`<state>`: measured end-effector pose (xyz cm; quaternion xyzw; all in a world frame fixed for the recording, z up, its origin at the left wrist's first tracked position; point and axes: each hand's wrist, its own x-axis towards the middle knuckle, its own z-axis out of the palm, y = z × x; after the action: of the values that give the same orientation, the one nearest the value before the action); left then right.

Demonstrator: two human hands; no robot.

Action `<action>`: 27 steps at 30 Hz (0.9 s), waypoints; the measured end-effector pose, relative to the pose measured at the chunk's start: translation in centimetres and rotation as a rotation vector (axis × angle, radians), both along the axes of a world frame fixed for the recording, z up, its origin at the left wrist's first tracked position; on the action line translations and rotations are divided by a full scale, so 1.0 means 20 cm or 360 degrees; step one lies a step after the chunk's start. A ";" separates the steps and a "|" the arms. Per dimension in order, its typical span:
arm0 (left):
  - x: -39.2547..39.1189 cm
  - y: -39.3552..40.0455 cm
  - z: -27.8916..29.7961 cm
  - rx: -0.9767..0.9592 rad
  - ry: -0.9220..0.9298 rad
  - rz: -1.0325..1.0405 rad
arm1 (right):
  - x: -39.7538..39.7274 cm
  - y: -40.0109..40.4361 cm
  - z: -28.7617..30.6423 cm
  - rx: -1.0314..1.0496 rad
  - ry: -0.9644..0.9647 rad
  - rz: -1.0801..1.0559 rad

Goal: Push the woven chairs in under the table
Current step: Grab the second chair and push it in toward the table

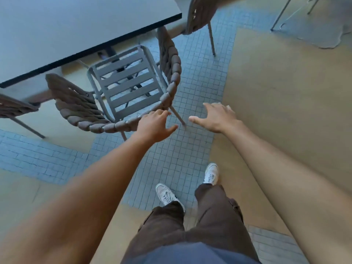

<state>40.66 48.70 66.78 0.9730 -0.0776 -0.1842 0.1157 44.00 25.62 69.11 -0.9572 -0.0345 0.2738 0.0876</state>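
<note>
Both arms outstretched, left hand (155,126) touching woven chair (122,96), right hand (213,117) spread.

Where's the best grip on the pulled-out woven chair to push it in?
Grip the top rim of the woven chair's curved backrest, coming from behind, where the person stands. The padded band wraps the seat's back and faces both open hands; left hand is at it already, right hand apart. The seat front points at the table, so pushing there probably drives it under.
</note>
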 end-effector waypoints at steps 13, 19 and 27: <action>0.52 -0.85 0.15 0.0057 -0.0053 -0.0053 | 0.39 -0.91 0.09 -0.0064 -0.0063 -0.0059; 0.76 -1.25 0.19 0.0038 -0.0126 -0.0033 | 0.62 -1.28 0.11 -0.0064 -0.0064 -0.0022; 1.10 -1.52 0.23 0.0057 -0.0149 -0.0087 | 0.95 -1.53 0.15 -0.0058 -0.0102 -0.0023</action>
<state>62.58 18.26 71.39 0.9799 -0.1063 -0.1430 0.0894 63.04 -5.08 72.09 -0.9671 -0.0253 0.2431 0.0709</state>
